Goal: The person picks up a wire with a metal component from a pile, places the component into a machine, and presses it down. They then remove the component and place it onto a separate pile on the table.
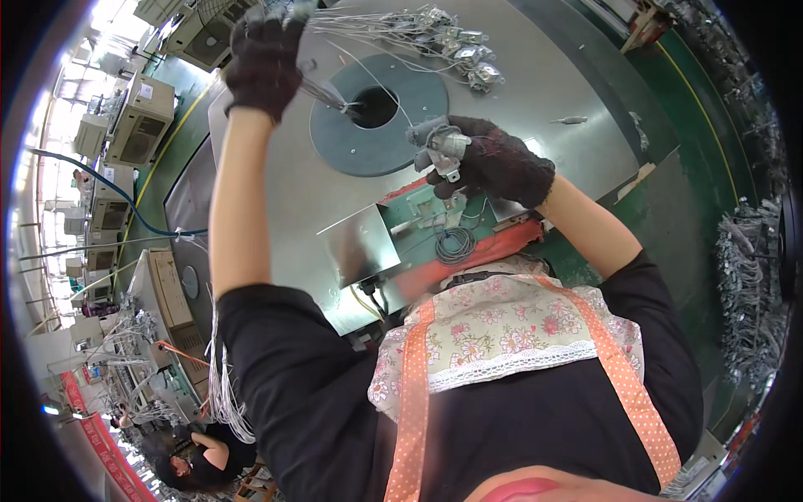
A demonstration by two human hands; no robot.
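My right hand (506,163), in a dark glove with grey-wrapped fingertips, is closed on a small metal bracket part (450,155). A thin white wire (381,79) arcs up and left from near that part. My left hand (266,71), gloved the same way, is raised at the upper left; its fingers are smeared, so what they hold, if anything, is unclear. Close beside it, a slim bundle of grey strands (328,94) slants toward the hole in a round dark grey disc (335,151). Beyond lies a pile of wired metal parts (468,54).
The disc sits in a metal worktable (535,92) with a loose small part (570,120) on it. Nearer me are a bent metal plate (361,244) and a wire coil (455,245). Wired parts hang at far right (757,293). Another person (205,456) sits at lower left.
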